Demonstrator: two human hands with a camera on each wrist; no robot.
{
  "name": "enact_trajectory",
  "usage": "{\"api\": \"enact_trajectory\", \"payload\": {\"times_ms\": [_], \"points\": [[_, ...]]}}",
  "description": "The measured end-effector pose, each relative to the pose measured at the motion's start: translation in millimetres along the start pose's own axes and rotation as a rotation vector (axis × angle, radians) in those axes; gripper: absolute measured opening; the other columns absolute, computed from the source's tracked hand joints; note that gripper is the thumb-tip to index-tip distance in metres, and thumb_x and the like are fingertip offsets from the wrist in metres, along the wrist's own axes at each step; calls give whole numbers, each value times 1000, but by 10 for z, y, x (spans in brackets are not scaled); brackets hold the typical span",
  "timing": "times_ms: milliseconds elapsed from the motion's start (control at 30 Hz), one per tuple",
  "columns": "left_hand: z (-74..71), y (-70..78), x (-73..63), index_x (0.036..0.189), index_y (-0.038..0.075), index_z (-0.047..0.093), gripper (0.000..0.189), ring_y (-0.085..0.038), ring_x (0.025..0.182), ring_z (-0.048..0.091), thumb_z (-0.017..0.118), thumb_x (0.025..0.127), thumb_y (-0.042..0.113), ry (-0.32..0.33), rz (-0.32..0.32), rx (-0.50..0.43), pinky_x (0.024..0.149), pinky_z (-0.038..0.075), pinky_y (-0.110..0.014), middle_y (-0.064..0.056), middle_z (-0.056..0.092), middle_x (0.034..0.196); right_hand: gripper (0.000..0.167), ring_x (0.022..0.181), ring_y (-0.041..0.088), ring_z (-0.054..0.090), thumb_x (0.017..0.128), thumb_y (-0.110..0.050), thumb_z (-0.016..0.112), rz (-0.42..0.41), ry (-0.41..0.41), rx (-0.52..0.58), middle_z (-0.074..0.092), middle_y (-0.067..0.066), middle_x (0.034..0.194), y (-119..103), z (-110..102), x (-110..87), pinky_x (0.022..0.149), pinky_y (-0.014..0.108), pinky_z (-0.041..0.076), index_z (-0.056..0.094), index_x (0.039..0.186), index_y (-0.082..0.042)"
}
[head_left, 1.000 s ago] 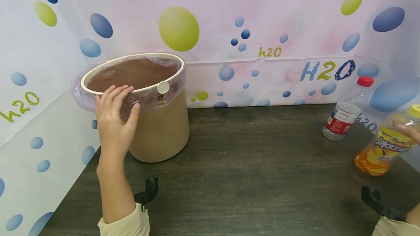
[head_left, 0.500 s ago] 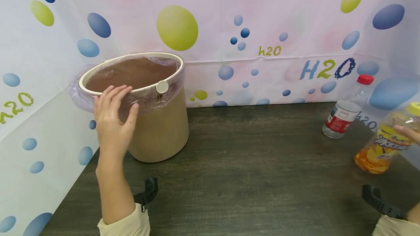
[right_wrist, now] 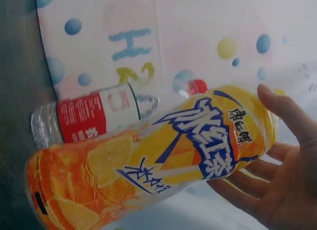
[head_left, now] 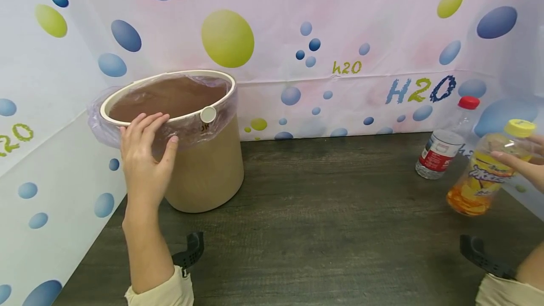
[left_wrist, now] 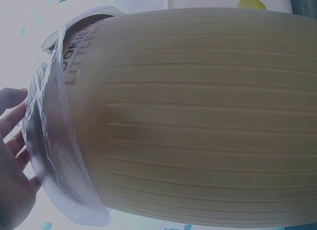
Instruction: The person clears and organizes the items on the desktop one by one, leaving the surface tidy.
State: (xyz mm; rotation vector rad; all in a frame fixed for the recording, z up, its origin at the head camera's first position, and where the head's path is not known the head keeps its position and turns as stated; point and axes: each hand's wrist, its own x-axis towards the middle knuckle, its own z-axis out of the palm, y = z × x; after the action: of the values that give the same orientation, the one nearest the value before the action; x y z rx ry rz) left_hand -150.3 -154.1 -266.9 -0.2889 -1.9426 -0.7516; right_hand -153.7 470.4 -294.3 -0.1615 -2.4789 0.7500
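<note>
A beige trash bin stands at the left, its purple clear liner folded over the pale rim. My left hand rests at the near side of that rim, fingers extended over the edge and thumb apart. At the right, my right hand holds a yellow-capped iced tea bottle near its top, thumb on the near side and fingers behind. In the right wrist view the bottle appears tilted, with a yellow label and an orange lower part. Whether its base touches the table cannot be told.
A clear water bottle with a red cap and red-white label stands just behind the iced tea bottle. The dark wood-grain table spans the middle. A dotted, printed cloth hangs behind and along the sides.
My right hand and the iced tea bottle have moved left and a little farther back, nearer the water bottle. The left hand stays at the bin's rim; the view has turned slightly.
</note>
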Motion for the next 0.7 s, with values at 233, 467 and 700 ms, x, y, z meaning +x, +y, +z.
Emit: {"api": "enact_trajectory", "payload": {"times_ms": [233, 467, 700], "points": [[-6, -3, 4, 116, -1, 60, 35, -24, 126, 34, 62, 82, 7, 7, -1, -6, 109, 3, -37, -14, 55, 121, 73, 111, 66, 24, 93, -30, 49, 73, -189, 137, 14, 42, 137, -379, 37, 20, 87, 74, 18, 9, 143, 7], [-25, -7, -5, 117, -1, 60, 35, -24, 127, 34, 63, 83, 6, -3, -9, 2, 109, 3, -37, -13, 55, 122, 82, 113, 63, 24, 91, -40, 51, 97, -229, 122, 15, 39, 138, -560, 119, 62, 83, 75, 21, 5, 146, -1], [-22, 1, -7, 117, -1, 60, 35, -24, 127, 34, 63, 83, 6, -5, -8, 2, 109, 3, -37, -13, 55, 122, 86, 111, 60, 30, 89, -46, 50, 84, -253, 106, 18, 37, 139, -763, 174, 62, 79, 72, 29, 5, 145, 1]]}}
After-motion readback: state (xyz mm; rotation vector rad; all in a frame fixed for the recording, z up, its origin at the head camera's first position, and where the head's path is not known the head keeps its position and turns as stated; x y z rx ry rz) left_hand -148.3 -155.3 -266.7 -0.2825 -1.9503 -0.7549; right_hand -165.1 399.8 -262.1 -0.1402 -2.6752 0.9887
